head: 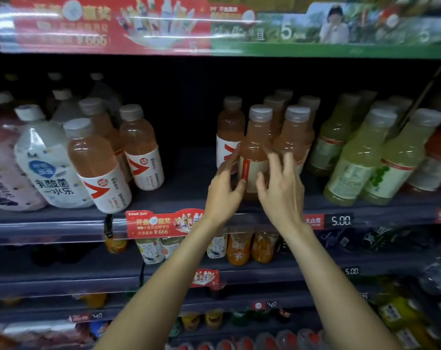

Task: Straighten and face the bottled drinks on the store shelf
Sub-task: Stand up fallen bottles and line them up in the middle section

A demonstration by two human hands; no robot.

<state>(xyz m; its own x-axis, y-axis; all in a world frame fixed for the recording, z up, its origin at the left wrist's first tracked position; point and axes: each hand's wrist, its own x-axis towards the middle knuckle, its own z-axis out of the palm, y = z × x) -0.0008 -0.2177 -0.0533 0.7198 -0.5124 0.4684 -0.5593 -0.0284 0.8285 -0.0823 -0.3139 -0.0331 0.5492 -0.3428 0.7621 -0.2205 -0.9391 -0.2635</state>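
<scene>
Head view: both hands work one pink bottle (pixel 256 157) at the front of the centre group on the shelf (pixel 184 195). Left hand (pixel 223 190) wraps the bottle's left side, thumb on the label. Right hand (pixel 281 185) touches the right side w/ fingers spread and fairly straight; a firm grip cannot be confirmed. The bottle stands upright, label seam w/ red stripe toward the aisle, so the logo faces away: judged mid-rotation, not yet faced.

Status, approx.:
- Done: rear-left pink bottle (pixel 228 137) shows its red logo; green bottles (pixel 361 157) at right stand in rows, though labels look side-on.
- Left: front-left pink bottles (pixel 98 165) lean right (wide-angle lens may exaggerate); white bottle (pixel 47 162) also tilts. A bare gap sits between the two pink groups.

Judgement: task is early-to-mid.
</scene>
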